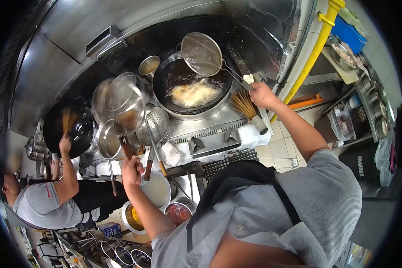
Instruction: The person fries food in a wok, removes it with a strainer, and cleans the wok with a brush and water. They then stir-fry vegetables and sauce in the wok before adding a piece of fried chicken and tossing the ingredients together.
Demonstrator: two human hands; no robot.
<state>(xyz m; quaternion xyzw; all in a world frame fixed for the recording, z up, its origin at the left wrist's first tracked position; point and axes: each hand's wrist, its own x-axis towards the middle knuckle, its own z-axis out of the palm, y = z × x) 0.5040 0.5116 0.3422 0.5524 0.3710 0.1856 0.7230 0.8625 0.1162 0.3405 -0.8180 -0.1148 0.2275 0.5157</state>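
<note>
My right hand (262, 95) is closed round the handle of a round fine-mesh strainer (201, 52), held up over the back right of a wok (162, 91). In the wok's oil, a pale yellow batch of food (194, 94) bubbles. My left hand (131, 170) grips a brown wooden handle (127, 148); it seems to belong to a ladle, but the blurred head overlaps other tools. Close by are a metal pot (109, 140), stacked mesh strainers (122, 91) and a perforated skimmer (154, 126). Beside my right hand lies a bamboo brush (243, 105).
At left, a co-worker (49, 201) works a brush (68, 120) in another wok (53, 129). A yellow pipe (310, 53) rises at right. Below my left arm stand a pot of pale liquid (157, 190) and a container of red sauce (178, 213). A metal cup (149, 65) stands behind the strainers.
</note>
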